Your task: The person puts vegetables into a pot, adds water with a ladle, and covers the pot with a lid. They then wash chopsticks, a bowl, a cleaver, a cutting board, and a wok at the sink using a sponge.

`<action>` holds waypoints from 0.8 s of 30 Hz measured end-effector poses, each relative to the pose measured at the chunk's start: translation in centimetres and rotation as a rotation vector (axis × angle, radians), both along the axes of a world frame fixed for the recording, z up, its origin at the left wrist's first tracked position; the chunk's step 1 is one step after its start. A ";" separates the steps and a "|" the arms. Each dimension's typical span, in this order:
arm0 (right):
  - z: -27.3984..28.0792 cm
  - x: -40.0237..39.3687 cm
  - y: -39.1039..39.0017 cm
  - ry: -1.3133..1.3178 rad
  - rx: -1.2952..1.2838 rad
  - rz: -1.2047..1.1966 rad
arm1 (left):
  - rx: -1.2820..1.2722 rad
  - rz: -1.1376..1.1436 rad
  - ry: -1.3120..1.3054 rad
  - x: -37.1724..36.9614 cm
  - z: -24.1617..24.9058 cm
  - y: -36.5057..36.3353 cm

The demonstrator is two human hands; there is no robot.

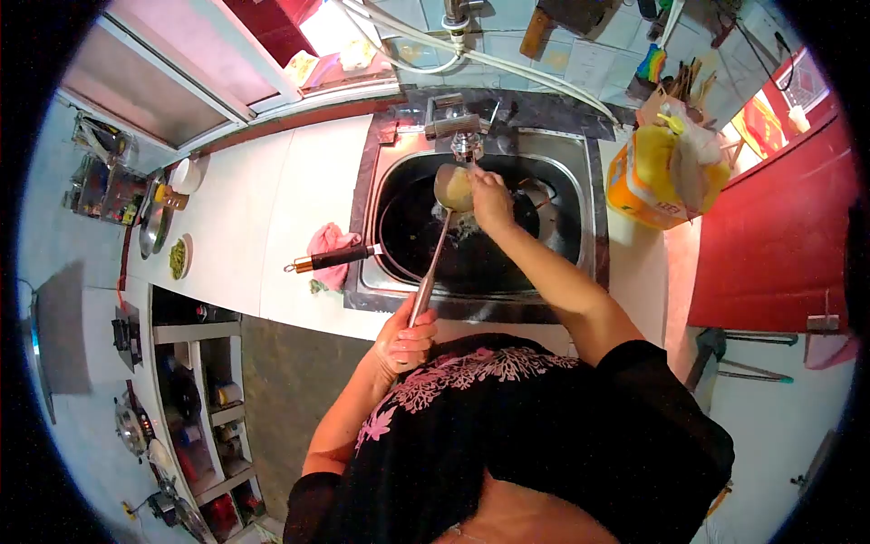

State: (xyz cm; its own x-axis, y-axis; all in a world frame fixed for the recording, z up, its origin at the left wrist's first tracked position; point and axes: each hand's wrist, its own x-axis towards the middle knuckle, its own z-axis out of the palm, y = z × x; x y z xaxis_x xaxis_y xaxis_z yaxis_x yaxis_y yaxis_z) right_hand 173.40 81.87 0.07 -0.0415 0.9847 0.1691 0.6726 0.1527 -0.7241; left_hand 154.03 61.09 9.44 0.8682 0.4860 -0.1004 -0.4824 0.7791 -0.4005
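Fingers wrapped round its handle, my left hand (pixel 405 341) holds a long metal ladle (pixel 442 238) over the sink. The ladle's round bowl end lies just below the faucet (pixel 466 145). My right hand (pixel 492 201) is at the right edge of that bowl end, fingers bent together; a pale yellowish thing shows there, too small to name. Beneath both is a dark wok (pixel 426 258) in the steel sink (pixel 575 154), its black handle (pixel 340 258) sticking out over the left rim. Whitish water or foam shows in the wok.
A pink cloth (pixel 332 238) lies left of the sink, by the wok handle. Further left on the white counter (pixel 304 172) are a small dish of green pieces (pixel 178 259), a metal tray and white bowls (pixel 187 176). A large orange-yellow package (pixel 657 181) stands right of the sink.
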 end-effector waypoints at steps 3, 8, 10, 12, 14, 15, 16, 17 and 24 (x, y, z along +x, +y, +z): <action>-1.4 -0.9 -2.1 -0.023 0.346 0.356 | -0.009 0.028 0.027 -0.1 -0.3 0.4; -2.3 0.5 -0.1 -0.137 0.236 0.116 | 0.001 0.007 -0.001 0.1 -0.5 -0.1; -1.6 -0.3 -2.2 -0.077 0.300 0.280 | 0.020 0.010 -0.002 -0.2 -1.0 0.0; -2.7 1.0 -0.6 -0.119 0.190 0.275 | 0.019 0.004 0.012 -0.6 -1.6 -0.2; -3.1 1.6 1.4 -0.092 0.127 0.084 | 0.038 -0.025 0.069 -0.7 -1.3 -0.6; -0.7 1.9 1.3 -0.267 0.258 0.096 | 0.015 -0.061 0.060 -0.7 -1.2 -0.6; 0.0 1.3 1.4 -0.248 0.250 0.149 | -0.010 -0.098 0.053 -0.7 -1.2 -0.6; 0.3 0.5 1.4 -0.229 0.244 0.201 | -0.034 -0.136 0.045 -0.7 -1.1 -0.5; -1.4 1.4 2.0 -0.114 0.204 0.045 | -0.012 -0.055 0.032 -0.4 -1.8 -0.2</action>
State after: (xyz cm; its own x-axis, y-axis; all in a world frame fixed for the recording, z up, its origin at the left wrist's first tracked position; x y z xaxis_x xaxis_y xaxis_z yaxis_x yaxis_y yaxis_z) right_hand 174.81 83.89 -1.32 -0.1147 0.9273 0.3564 0.7374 0.3199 -0.5949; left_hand 153.58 60.85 7.68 0.8900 0.4358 -0.1341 -0.4514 0.8003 -0.3947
